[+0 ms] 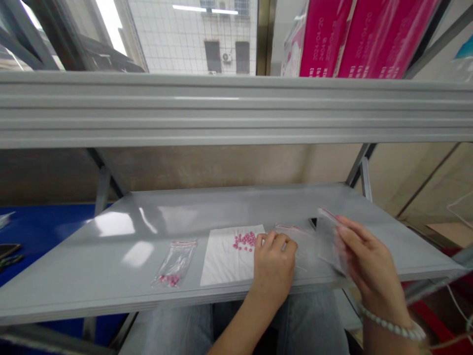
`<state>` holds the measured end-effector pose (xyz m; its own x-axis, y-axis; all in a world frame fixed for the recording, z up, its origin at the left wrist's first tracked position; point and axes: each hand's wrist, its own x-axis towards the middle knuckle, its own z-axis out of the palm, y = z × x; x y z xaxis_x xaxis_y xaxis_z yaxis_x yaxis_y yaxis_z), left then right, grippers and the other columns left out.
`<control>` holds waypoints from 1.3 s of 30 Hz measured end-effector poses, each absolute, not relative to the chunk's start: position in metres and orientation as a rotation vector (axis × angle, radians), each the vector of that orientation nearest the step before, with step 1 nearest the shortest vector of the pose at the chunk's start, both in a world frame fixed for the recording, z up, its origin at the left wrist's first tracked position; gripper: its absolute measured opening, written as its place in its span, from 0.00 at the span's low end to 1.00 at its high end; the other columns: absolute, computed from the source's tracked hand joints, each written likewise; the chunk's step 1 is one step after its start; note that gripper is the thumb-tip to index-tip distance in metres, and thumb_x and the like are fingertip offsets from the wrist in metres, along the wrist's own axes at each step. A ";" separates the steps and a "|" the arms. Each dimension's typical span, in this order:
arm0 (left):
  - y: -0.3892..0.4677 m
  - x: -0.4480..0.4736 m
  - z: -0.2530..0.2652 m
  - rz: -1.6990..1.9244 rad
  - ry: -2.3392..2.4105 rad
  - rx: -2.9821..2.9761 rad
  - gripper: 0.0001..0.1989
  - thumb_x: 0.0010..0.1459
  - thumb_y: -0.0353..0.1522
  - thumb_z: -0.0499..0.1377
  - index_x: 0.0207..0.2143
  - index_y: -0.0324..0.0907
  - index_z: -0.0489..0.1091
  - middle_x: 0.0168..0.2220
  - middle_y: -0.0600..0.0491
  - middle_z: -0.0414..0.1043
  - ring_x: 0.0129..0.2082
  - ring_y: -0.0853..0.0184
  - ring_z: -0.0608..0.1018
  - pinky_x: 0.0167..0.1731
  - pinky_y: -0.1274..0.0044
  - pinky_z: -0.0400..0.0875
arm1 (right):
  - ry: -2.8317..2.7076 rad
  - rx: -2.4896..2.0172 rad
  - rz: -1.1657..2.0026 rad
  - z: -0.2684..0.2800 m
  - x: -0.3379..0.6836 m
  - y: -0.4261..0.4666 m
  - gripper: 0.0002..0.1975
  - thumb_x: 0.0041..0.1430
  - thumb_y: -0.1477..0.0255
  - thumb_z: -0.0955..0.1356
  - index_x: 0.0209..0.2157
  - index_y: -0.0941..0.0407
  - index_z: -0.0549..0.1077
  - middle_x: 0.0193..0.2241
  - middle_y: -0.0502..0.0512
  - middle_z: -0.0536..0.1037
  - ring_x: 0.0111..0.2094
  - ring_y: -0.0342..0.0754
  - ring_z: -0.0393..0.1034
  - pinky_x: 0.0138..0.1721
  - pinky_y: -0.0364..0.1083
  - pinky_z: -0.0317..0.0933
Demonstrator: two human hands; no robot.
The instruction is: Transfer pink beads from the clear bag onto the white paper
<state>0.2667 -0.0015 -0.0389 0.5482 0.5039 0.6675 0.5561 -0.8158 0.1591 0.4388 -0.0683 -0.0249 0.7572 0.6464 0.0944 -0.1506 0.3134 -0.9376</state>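
Note:
My right hand [365, 256] pinches a clear zip-lock bag [327, 241] by its upper edge, holding it up over the right part of the shelf. My left hand [273, 266] rests at the right edge of a white paper sheet [225, 261], fingers curled down; its fingertips are partly hidden, so what they grip cannot be made out. Just left of those fingers, small pink beads [244, 240] lie scattered on the paper. More clear bags [305, 244] lie flat to the right of my left hand. Left of the paper lies a zip-lock bag [177, 261] with several pink beads inside.
The grey shelf [92, 266] has its front edge just above my lap. A thick metal beam [236, 111] crosses ahead, with pink boxes [369, 39] above it. A small dark object [313, 223] lies partly behind the held bag. At far left is a blue surface [48, 229].

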 end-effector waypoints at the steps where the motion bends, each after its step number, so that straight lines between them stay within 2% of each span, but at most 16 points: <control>1: -0.004 0.270 -0.040 -1.122 -0.919 -2.706 0.05 0.58 0.27 0.66 0.31 0.43 0.73 0.34 0.55 0.77 0.36 0.61 0.74 0.37 0.68 0.60 | -0.590 -1.183 0.556 -0.024 0.441 -0.058 0.26 0.41 0.63 0.78 0.42 0.59 0.77 0.22 0.49 0.76 0.19 0.40 0.65 0.18 0.38 0.60; 3: -0.009 0.274 -0.044 -1.124 -0.925 -2.705 0.05 0.56 0.28 0.67 0.31 0.43 0.73 0.33 0.55 0.77 0.37 0.61 0.74 0.37 0.68 0.60 | -0.768 -1.336 0.540 -0.025 0.443 -0.040 0.28 0.43 0.60 0.75 0.44 0.62 0.74 0.17 0.45 0.72 0.16 0.40 0.60 0.17 0.39 0.56; 6: -0.012 0.276 -0.050 -1.178 -0.966 -2.652 0.06 0.56 0.28 0.67 0.30 0.43 0.73 0.31 0.57 0.76 0.36 0.62 0.74 0.37 0.68 0.59 | -0.838 -1.454 0.504 -0.035 0.442 -0.023 0.26 0.44 0.61 0.73 0.42 0.63 0.74 0.13 0.44 0.68 0.14 0.42 0.59 0.16 0.41 0.55; 16: -0.019 0.279 -0.057 -1.406 -1.207 -2.510 0.11 0.53 0.23 0.66 0.24 0.44 0.70 0.24 0.59 0.72 0.30 0.64 0.71 0.37 0.68 0.54 | -0.941 -1.683 0.428 -0.054 0.445 -0.012 0.18 0.46 0.64 0.68 0.38 0.59 0.76 0.15 0.48 0.72 0.16 0.46 0.65 0.19 0.43 0.58; 22: -0.022 0.283 -0.059 -1.388 -1.270 -2.546 0.10 0.54 0.24 0.65 0.24 0.44 0.70 0.25 0.60 0.73 0.31 0.65 0.71 0.37 0.68 0.54 | -1.044 -1.836 0.286 -0.056 0.441 -0.008 0.13 0.47 0.68 0.68 0.35 0.59 0.78 0.21 0.54 0.78 0.22 0.49 0.72 0.27 0.45 0.63; 26: -0.029 0.283 -0.055 -1.400 -1.251 -2.583 0.06 0.56 0.26 0.64 0.29 0.45 0.72 0.27 0.59 0.75 0.32 0.63 0.73 0.38 0.67 0.55 | -1.142 -1.886 0.169 -0.050 0.441 -0.005 0.11 0.48 0.71 0.68 0.34 0.57 0.79 0.27 0.56 0.81 0.29 0.52 0.75 0.35 0.47 0.65; 30: -0.043 0.261 -0.045 -1.631 -1.120 -2.583 0.04 0.59 0.28 0.61 0.35 0.46 0.72 0.27 0.58 0.75 0.30 0.64 0.73 0.38 0.69 0.57 | -1.176 -1.925 0.010 -0.035 0.437 -0.013 0.13 0.54 0.70 0.65 0.36 0.61 0.79 0.36 0.68 0.80 0.39 0.61 0.75 0.44 0.55 0.64; 32: -0.047 0.235 -0.040 -1.731 -1.106 -2.559 0.04 0.61 0.28 0.59 0.35 0.45 0.72 0.27 0.58 0.75 0.29 0.65 0.74 0.38 0.70 0.58 | -1.188 -1.891 -0.073 -0.025 0.421 -0.021 0.17 0.59 0.70 0.61 0.40 0.63 0.77 0.42 0.72 0.79 0.43 0.63 0.73 0.47 0.59 0.62; 35: -0.042 0.182 -0.037 -1.730 -1.222 -2.428 0.08 0.60 0.25 0.57 0.39 0.45 0.72 0.28 0.58 0.75 0.28 0.67 0.75 0.38 0.71 0.59 | -1.337 -1.624 -0.161 -0.016 0.370 -0.031 0.16 0.62 0.72 0.60 0.42 0.61 0.76 0.42 0.67 0.79 0.40 0.59 0.73 0.45 0.57 0.64; 37: -0.033 0.143 -0.042 -1.639 -1.354 -2.271 0.07 0.61 0.25 0.57 0.38 0.45 0.72 0.29 0.58 0.75 0.30 0.66 0.75 0.39 0.72 0.60 | -1.609 -1.392 -0.016 -0.017 0.321 -0.034 0.17 0.63 0.78 0.57 0.42 0.59 0.76 0.39 0.62 0.80 0.42 0.56 0.73 0.47 0.55 0.65; 39: -0.023 0.108 -0.050 -1.511 -1.540 -2.106 0.06 0.62 0.28 0.56 0.38 0.44 0.73 0.31 0.55 0.77 0.33 0.62 0.76 0.38 0.71 0.61 | -1.876 -1.194 0.160 -0.022 0.270 -0.032 0.22 0.60 0.85 0.56 0.46 0.58 0.76 0.42 0.60 0.80 0.46 0.55 0.70 0.52 0.55 0.63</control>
<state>0.1076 -0.0229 -0.0499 -0.0202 0.6476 0.7618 0.7741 -0.4720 0.4218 0.2703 -0.0320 -0.0219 -0.1498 0.7832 0.6035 0.6699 0.5293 -0.5206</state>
